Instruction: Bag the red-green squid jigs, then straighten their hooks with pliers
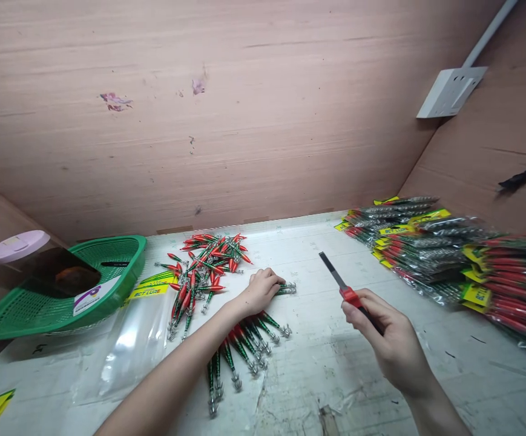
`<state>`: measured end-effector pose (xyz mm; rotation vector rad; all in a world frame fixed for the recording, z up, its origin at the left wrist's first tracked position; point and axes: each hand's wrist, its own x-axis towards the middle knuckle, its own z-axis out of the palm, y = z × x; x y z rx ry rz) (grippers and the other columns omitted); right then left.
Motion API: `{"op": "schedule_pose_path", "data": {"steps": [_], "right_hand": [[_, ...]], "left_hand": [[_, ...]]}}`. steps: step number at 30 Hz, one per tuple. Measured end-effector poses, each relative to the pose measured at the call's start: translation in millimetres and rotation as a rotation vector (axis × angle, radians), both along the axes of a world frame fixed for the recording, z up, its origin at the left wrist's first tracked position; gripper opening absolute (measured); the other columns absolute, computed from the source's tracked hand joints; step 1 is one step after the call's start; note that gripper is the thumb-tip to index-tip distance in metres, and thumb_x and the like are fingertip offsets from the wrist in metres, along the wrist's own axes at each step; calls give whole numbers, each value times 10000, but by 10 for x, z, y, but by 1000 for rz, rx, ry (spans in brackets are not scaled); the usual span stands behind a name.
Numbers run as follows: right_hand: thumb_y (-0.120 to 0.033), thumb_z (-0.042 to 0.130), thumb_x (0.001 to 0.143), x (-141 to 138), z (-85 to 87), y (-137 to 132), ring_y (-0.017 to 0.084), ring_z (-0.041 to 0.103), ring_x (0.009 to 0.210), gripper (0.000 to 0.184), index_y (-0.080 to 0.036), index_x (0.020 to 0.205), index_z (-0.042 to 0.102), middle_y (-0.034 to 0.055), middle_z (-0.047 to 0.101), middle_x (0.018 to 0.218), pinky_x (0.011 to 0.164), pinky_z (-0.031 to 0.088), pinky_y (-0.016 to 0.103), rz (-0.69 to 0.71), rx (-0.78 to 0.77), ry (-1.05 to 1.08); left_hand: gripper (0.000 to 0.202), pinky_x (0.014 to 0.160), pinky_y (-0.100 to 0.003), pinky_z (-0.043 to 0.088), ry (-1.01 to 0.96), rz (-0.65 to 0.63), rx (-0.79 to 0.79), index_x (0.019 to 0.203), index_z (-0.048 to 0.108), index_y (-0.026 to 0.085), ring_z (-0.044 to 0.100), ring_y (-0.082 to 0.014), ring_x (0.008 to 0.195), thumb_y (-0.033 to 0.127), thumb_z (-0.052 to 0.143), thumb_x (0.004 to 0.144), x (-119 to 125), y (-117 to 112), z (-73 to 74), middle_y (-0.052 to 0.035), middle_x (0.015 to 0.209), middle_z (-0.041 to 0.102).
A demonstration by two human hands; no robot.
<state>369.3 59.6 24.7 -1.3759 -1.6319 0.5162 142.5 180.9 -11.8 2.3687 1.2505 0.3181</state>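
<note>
At eight o'clock, one basket (15,323) is holding one jar (56,272); nearer centre, one heap of lures (192,284) is lying, too tangled to count. At six, the left hand (260,292) is resting, fingers bent, over at least two lures (289,289), grip uncertain. At four, the right hand (387,336) is gripping one knife (335,272), fingers closed. Packs (426,242) are lying piled at three.

The place looked like a small workshop: pinkish wood-grained boards (290,133) walled in a scuffed white counter (308,245), with a power socket (452,92) at upper right. Loose red-and-green fishing lures (216,287) lay heaped, clear bags (138,327) headed "BCT LURE" lay beside a green basket (129,278), and bagged lures (439,260) were stacked at the right.
</note>
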Motion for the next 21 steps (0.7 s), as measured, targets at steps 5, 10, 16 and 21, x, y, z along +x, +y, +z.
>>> {"op": "schedule_pose_path", "data": {"steps": [5, 10, 16, 21], "right_hand": [[-536, 407, 898, 85, -326, 208, 205, 545, 747, 425, -206, 667, 541, 69, 568, 825, 675, 436, 319, -373, -48, -320], [-409, 370, 889, 146, -601, 337, 307, 497, 844, 340, -183, 741, 575, 150, 556, 847, 733, 410, 448, -541, -133, -554], [-443, 383, 907, 19, -642, 247, 413, 433, 1088, 415, -86, 1017, 563, 260, 542, 1064, 917, 299, 632, -574, -93, -695], [-446, 451, 917, -458, -472, 333, 331, 425, 1206, 361, -181, 1135, 565, 175, 502, 1264, 994, 334, 486, -174, 4, -716]], "left_hand": [[272, 970, -372, 396, -13, -198, -55, 964, 687, 252, 526, -203, 1009, 218, 419, 935, -52, -177, 53, -43, 1006, 615], [226, 985, -358, 398, -56, -248, -13, 926, 688, 240, 546, -195, 1013, 227, 462, 923, -81, -254, 120, -44, 1003, 644], [332, 1037, -493, 387, -120, -36, 147, 1223, 560, 179, 473, -276, 1234, 256, 376, 956, -693, -741, 228, -166, 1302, 542], [479, 1137, -533, 278, -8, -93, 215, 1413, 401, 254, 268, -289, 1432, 203, 411, 936, -1092, -1176, 29, -110, 1527, 364]]}}
